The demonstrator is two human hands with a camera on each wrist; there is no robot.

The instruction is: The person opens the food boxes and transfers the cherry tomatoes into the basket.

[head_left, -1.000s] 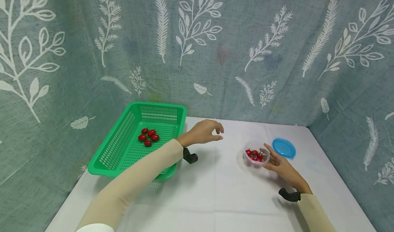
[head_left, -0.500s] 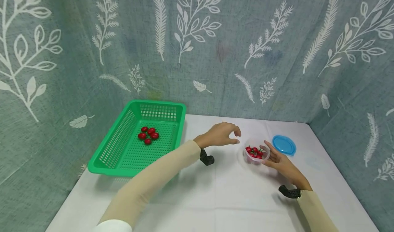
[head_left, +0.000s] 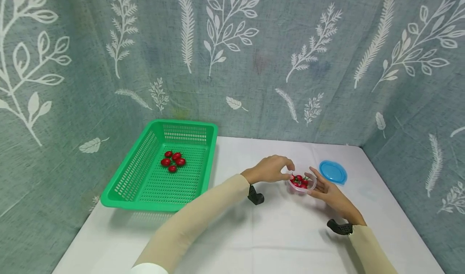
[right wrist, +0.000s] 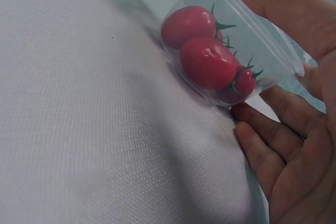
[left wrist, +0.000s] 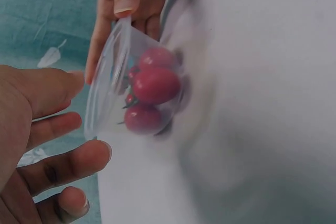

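Note:
A small clear plastic container (head_left: 298, 191) stands on the white-covered table, with several cherry tomatoes (left wrist: 156, 84) with green stems inside. My right hand (head_left: 336, 198) holds it from the right, thumb at the rim and fingers along the far side, as the right wrist view shows. From the left, my left hand (head_left: 270, 169) reaches to the container's rim, its thumb and fingers spread and loosely bent with nothing between them. In the left wrist view its fingertips (left wrist: 97, 155) are right beside the rim.
A green plastic basket (head_left: 156, 206) stands at the left, with several red cherry tomatoes (head_left: 173, 161) on its floor. Behind the right hand lies a blue round lid (head_left: 332, 172). A grey-green leaf-patterned curtain (head_left: 232, 64) borders the table at the back and sides.
My left hand has moved right, from beside the green basket to the container's rim. My right hand keeps its hold on the container and has hardly moved.

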